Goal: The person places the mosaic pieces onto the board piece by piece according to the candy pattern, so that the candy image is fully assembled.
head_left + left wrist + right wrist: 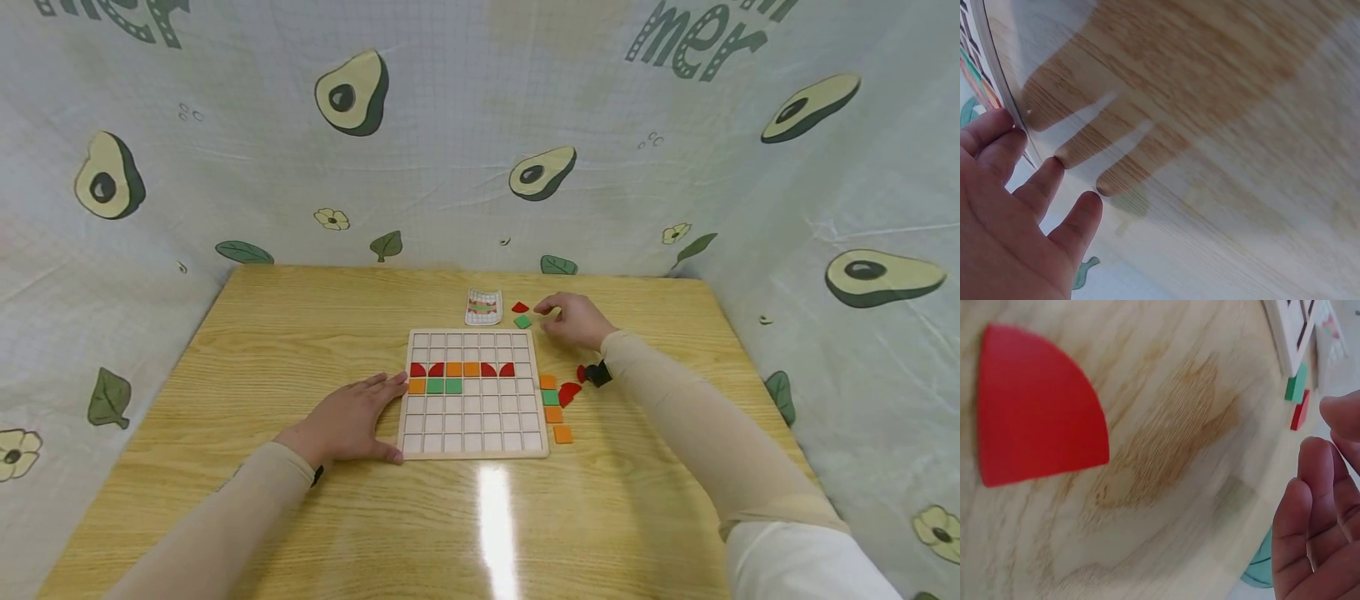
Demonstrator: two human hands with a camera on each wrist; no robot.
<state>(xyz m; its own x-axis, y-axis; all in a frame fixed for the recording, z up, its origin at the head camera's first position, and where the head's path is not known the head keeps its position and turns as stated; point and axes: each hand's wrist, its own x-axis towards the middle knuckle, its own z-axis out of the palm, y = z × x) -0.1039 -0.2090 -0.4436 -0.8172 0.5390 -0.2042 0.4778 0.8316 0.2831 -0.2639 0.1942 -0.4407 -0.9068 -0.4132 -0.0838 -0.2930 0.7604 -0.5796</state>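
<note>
My left hand (348, 421) rests at the left edge of a pale wooden grid board (472, 425), fingers spread, thumb at its near corner. In the left wrist view its fingertips touch the wood. One board row holds red quarter-circles and two orange squares; the row below starts with an orange square (417, 386) and two green ones. My right hand (573, 321) hovers past the board's far right corner, thumb and fingers parted and loosely bent, with nothing visible between them. Just left of it lie a red quarter-circle (520, 307) and a green square (522, 322).
A small pattern card (483, 308) lies behind the board. Along the board's right side are orange squares (553, 415), a green square (551, 397) and red quarter-circles (568, 393); one looms large in the right wrist view. An avocado-print cloth (450, 167) hangs round the wooden table.
</note>
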